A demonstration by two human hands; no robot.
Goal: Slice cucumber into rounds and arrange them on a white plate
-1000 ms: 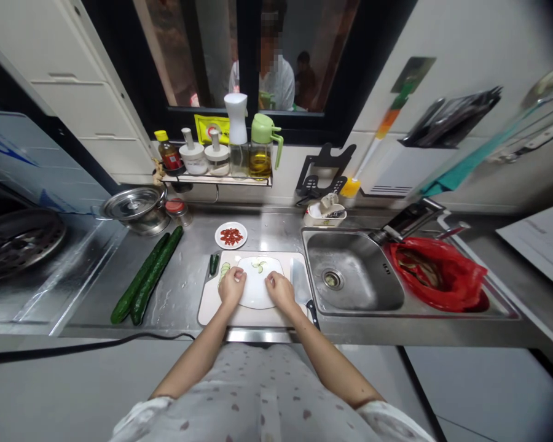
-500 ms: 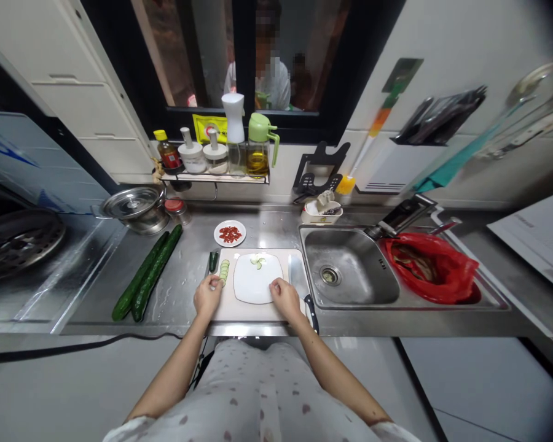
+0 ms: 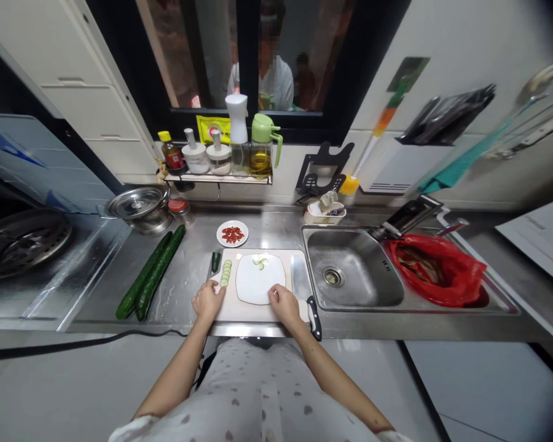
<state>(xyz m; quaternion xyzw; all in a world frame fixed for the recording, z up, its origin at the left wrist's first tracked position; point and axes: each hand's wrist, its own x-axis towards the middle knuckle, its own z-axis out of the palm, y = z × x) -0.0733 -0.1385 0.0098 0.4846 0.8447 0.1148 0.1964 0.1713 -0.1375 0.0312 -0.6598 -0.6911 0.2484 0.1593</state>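
A white square plate (image 3: pixel 259 283) rests on a pale cutting board (image 3: pixel 228 312), with a few thin cucumber slices (image 3: pixel 260 262) near its far edge. My right hand (image 3: pixel 284 304) has its bent fingers on the plate's right rim. Left of the plate, a row of overlapping cucumber slices (image 3: pixel 226 272) lies on the board. My left hand (image 3: pixel 208 301) is at the near end of that row, thumb and fingers apart. Two short cucumber pieces (image 3: pixel 216 262) lie at the board's left edge. A knife (image 3: pixel 314 318) lies along the board's right side, partly behind my right hand.
Two whole cucumbers (image 3: pixel 159 273) lie on the counter at left, near a lidded steel pot (image 3: pixel 141 209). A small plate of chopped red pieces (image 3: pixel 233 234) stands behind the board. The sink (image 3: pixel 357 270) and a red bag (image 3: pixel 442 276) are at right; a seasoning shelf (image 3: pixel 219 177) hangs behind.
My left hand's fingers have parted and drawn back slightly from the cucumber slice row. My right hand stays at the plate's rim. The whole view has shifted slightly.
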